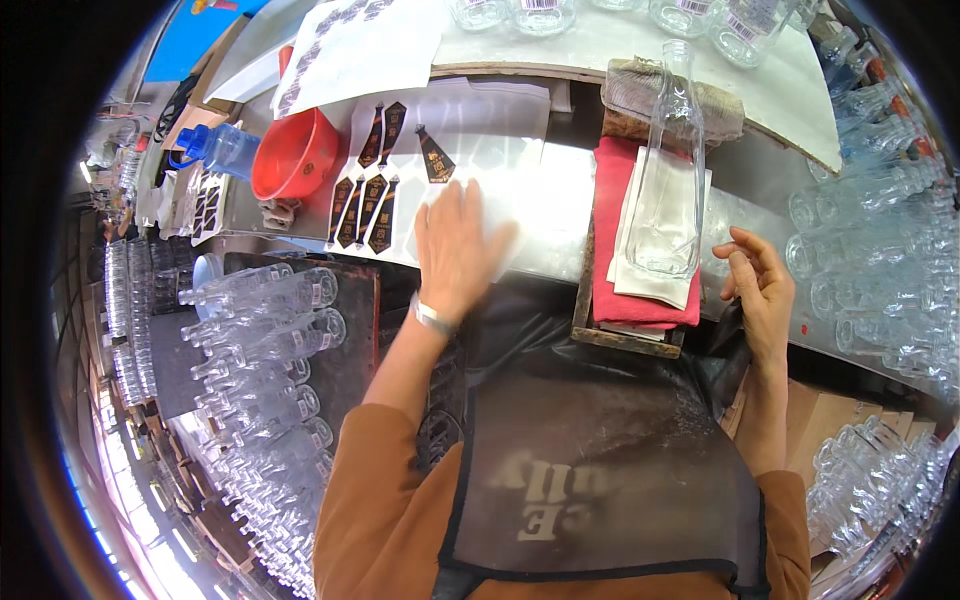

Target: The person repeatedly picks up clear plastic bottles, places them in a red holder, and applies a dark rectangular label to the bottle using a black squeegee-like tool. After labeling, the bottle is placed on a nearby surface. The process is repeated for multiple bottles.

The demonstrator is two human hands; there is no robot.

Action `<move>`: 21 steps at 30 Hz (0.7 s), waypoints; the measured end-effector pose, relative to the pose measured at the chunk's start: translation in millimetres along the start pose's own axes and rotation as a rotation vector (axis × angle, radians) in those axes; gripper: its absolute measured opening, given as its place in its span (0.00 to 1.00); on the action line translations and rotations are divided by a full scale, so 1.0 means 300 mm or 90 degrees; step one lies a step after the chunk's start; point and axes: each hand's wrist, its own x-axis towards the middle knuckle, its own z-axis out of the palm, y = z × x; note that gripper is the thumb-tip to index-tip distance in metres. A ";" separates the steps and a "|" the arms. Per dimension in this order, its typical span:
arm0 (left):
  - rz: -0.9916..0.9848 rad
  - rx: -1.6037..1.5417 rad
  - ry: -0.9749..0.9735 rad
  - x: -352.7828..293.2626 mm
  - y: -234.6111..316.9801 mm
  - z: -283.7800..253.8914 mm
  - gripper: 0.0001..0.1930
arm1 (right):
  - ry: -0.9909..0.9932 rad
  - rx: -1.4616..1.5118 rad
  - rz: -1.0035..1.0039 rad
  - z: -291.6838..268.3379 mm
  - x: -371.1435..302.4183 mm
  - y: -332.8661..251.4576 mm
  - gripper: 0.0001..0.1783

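A clear glass bottle [672, 180] lies on a folded white cloth [640, 270] over a red cloth [610, 240], with its neck pointing away from me. My left hand [452, 250] reaches over a white sheet, fingers stretched out and thumb smeared by motion. Just at its fingertips is a single dark, tapered decal [435, 157]; whether they touch it is hard to see. More dark decals [362, 212] sit on the sheet [400, 225] to the left. Beside the bottle's base, my right hand [758, 290] hangs with loosely bent fingers, holding nothing visible.
Left of the sheet stand a red bowl [296, 155] and a blue water jug [218, 148]. Rows of clear bottles [270, 340] lie at the left, and more bottles [865, 240] lie at the right. Behind the cloths is a rolled, stained towel [625, 100]. A wooden tray [625, 340] holds the cloths.
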 end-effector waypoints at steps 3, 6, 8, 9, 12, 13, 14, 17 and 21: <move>0.033 -0.087 -0.037 -0.103 0.028 -0.121 0.36 | 0.000 -0.004 0.015 -0.032 -0.004 0.016 0.17; 0.078 -0.102 0.044 -0.045 -0.060 -0.107 0.33 | 0.020 -0.014 0.019 -0.039 0.003 0.003 0.17; 0.033 -0.050 0.062 0.048 -0.150 -0.048 0.35 | 0.018 -0.002 0.018 -0.007 0.017 -0.016 0.17; 0.026 -0.041 0.051 0.074 -0.162 -0.003 0.35 | 0.011 -0.002 -0.002 -0.001 0.016 -0.017 0.17; 0.018 -0.037 0.006 0.094 -0.141 0.037 0.35 | -0.010 -0.008 -0.031 0.007 0.008 -0.014 0.16; 0.041 -0.053 0.001 0.070 -0.114 0.029 0.35 | -0.007 -0.011 -0.026 0.001 0.002 -0.004 0.16; 0.062 -0.068 -0.003 0.037 -0.091 0.018 0.36 | -0.006 -0.013 -0.021 -0.006 -0.002 0.013 0.17; 0.097 -0.085 -0.042 -0.092 -0.054 -0.035 0.37 | 0.001 -0.025 -0.002 -0.024 -0.013 0.042 0.17; 0.107 -0.100 -0.091 -0.220 -0.046 -0.107 0.38 | 0.003 -0.047 -0.004 -0.022 -0.013 0.044 0.18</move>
